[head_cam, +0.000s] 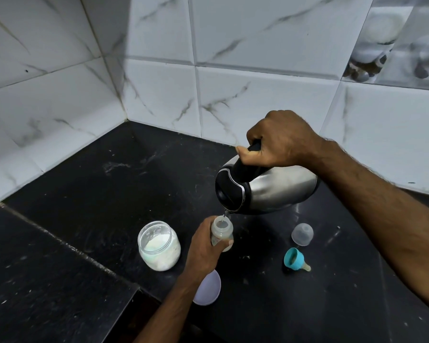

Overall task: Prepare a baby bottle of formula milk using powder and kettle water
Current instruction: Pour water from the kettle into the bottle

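My right hand [280,139] grips the black handle of a steel kettle [278,189], tipped to the left with its spout just above the open baby bottle [222,231]. A thin stream of water falls into the bottle's mouth. My left hand [203,248] holds the bottle upright on the black counter, fingers wrapped round its body. An open jar of white formula powder [159,245] stands just left of the bottle.
A clear bottle cap [302,234] and the teal collar with its teat [295,259] lie on the counter right of the bottle. A pale lilac lid [209,288] lies under my left wrist. White tiled walls meet in a corner behind the black counter [109,194].
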`<move>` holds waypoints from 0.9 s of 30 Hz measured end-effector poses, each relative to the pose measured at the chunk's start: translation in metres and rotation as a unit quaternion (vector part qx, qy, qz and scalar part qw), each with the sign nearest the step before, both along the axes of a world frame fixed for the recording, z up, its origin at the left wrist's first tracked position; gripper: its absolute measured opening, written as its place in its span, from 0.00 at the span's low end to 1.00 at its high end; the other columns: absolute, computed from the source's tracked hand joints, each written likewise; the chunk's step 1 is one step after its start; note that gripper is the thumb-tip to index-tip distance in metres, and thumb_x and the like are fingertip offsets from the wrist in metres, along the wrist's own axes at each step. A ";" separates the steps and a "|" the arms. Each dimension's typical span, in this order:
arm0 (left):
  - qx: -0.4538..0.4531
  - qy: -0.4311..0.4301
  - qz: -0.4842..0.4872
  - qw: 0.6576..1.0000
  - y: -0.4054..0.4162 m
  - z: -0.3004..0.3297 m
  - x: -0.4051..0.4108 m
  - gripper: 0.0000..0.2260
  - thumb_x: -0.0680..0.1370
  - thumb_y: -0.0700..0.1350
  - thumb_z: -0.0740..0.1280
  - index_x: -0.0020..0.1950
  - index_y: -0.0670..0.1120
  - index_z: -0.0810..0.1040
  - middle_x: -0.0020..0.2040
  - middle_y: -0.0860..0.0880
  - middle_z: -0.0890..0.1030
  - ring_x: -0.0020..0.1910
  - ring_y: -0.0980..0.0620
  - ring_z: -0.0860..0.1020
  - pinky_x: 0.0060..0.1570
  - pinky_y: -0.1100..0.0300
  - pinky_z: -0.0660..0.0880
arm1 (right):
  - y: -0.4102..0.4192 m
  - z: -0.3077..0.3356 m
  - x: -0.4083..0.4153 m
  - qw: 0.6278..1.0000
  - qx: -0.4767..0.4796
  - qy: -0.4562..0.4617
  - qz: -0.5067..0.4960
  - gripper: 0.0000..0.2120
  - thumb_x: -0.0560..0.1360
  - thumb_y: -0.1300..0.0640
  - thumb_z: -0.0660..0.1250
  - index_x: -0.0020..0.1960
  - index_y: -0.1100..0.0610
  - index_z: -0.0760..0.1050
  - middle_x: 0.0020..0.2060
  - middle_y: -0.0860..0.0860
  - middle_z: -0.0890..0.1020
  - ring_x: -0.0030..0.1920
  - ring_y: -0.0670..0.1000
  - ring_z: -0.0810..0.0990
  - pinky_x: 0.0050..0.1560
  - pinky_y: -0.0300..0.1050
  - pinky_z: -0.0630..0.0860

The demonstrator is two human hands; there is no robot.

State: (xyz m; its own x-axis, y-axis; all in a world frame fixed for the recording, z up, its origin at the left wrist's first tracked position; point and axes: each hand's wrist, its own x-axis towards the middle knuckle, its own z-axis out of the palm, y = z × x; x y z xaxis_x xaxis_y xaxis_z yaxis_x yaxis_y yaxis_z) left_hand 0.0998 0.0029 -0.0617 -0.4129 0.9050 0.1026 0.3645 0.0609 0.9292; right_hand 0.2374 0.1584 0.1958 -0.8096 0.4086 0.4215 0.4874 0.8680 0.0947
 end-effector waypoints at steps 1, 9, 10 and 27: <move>0.000 0.000 -0.001 1.000 0.000 0.000 0.000 0.24 0.69 0.50 0.76 0.64 0.52 0.74 0.57 0.56 0.81 0.58 0.57 0.79 0.61 0.51 0.77 | 0.000 0.000 0.000 1.000 0.000 0.000 0.000 0.30 0.67 0.35 0.50 0.28 0.59 0.74 0.21 0.55 0.72 0.26 0.55 0.66 0.29 0.39 0.57; 0.001 0.002 0.001 1.000 0.000 0.000 0.000 0.24 0.69 0.50 0.76 0.64 0.52 0.74 0.57 0.56 0.81 0.58 0.57 0.79 0.60 0.49 0.77 | 0.000 0.001 0.001 1.000 0.005 -0.002 0.002 0.30 0.67 0.34 0.50 0.29 0.59 0.74 0.21 0.55 0.72 0.26 0.56 0.67 0.29 0.39 0.57; 0.000 0.002 0.002 1.000 0.000 0.000 0.000 0.24 0.69 0.50 0.76 0.64 0.51 0.74 0.58 0.56 0.81 0.58 0.57 0.79 0.60 0.49 0.77 | 0.000 0.001 0.001 1.000 0.004 -0.002 0.002 0.30 0.67 0.34 0.50 0.29 0.60 0.74 0.21 0.56 0.72 0.26 0.56 0.67 0.29 0.39 0.57; -0.004 0.011 0.004 1.000 0.000 0.000 0.000 0.24 0.70 0.47 0.77 0.64 0.50 0.75 0.58 0.56 0.81 0.58 0.59 0.78 0.61 0.52 0.77 | -0.004 0.000 -0.001 1.000 -0.010 -0.003 -0.005 0.29 0.67 0.35 0.50 0.28 0.59 0.72 0.19 0.52 0.68 0.24 0.52 0.63 0.29 0.39 0.55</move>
